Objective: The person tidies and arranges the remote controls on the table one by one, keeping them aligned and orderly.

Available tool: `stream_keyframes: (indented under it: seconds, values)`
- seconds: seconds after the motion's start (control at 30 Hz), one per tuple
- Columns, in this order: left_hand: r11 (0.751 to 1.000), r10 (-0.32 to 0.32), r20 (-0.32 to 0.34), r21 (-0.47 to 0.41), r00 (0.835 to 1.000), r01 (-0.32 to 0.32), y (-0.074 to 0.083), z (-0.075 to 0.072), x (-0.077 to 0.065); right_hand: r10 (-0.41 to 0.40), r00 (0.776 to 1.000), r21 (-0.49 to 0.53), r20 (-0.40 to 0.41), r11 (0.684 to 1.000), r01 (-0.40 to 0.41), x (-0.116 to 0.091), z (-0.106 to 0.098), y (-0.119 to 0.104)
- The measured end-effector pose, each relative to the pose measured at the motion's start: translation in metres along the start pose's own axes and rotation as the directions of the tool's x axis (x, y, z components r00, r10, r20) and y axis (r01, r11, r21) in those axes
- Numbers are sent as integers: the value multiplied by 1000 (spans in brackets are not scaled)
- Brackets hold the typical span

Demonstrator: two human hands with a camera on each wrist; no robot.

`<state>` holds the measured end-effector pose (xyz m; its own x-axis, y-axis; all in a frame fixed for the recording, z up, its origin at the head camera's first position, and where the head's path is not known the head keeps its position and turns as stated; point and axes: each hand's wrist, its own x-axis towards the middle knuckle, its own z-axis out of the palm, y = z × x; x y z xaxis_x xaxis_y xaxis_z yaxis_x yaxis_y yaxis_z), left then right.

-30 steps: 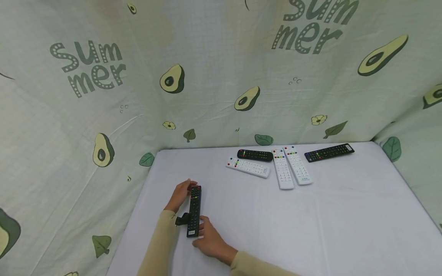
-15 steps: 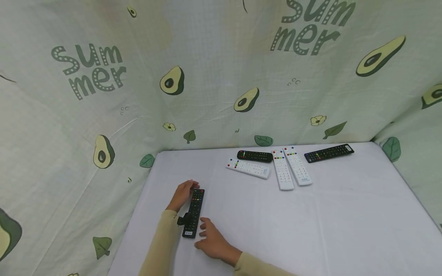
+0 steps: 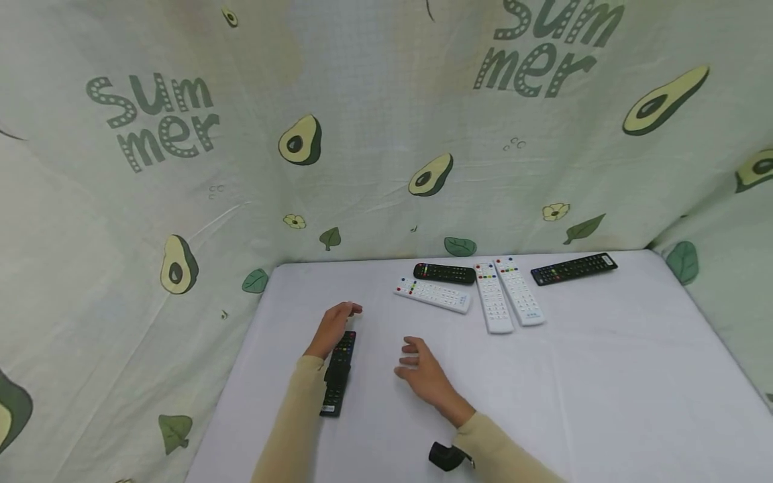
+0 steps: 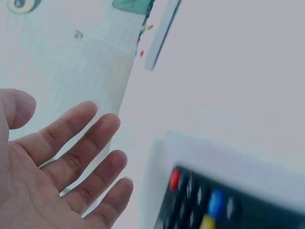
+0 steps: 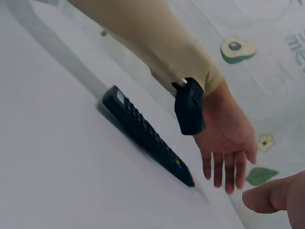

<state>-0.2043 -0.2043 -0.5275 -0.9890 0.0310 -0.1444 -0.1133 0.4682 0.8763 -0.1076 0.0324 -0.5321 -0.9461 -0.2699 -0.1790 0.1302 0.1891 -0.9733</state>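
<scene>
A black remote control [image 3: 345,347] with coloured buttons lies on the white table at the left, its far end angled slightly right. My left hand [image 3: 331,330] is just beyond and left of its far end, fingers extended, holding nothing; the left sleeve and wrist camera cover part of the remote. In the left wrist view the spread fingers are apart from the remote [image 4: 228,210]. My right hand [image 3: 427,377] is to the right of the remote, fingers loosely bent with nothing in them. Its thumb [image 5: 271,195] shows in the right wrist view.
Toward the table's back edge lie a black remote [image 3: 445,273], a white remote [image 3: 433,295] in front of it, two white remotes [image 3: 494,298] side by side, and another black remote [image 3: 574,268] at the right. A printed cloth [image 3: 362,134] hangs behind the table.
Both hands have come off the black remote, which now lies slightly turned. The right hand has moved right and away from me; the left has shifted forward and right.
</scene>
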Motion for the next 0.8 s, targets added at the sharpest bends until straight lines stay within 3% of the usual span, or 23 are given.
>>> stream_keyframes:
  seconds: [0.3, 0.53, 0.8]
  values:
    - [999, 48, 18, -4, 999, -48, 15, 29, 13, 44, 981, -41, -188, 998, -53, 16, -57, 7]
    - [998, -6, -26, -55, 1000, 5, 26, 52, 21, 69, 965, -54, -252, 995, -85, 20, -91, 8]
    - [994, -43, -47, -104, 998, 38, 31, 73, 29, 62, 948, -67, -312, 994, -87, 26, -111, 10]
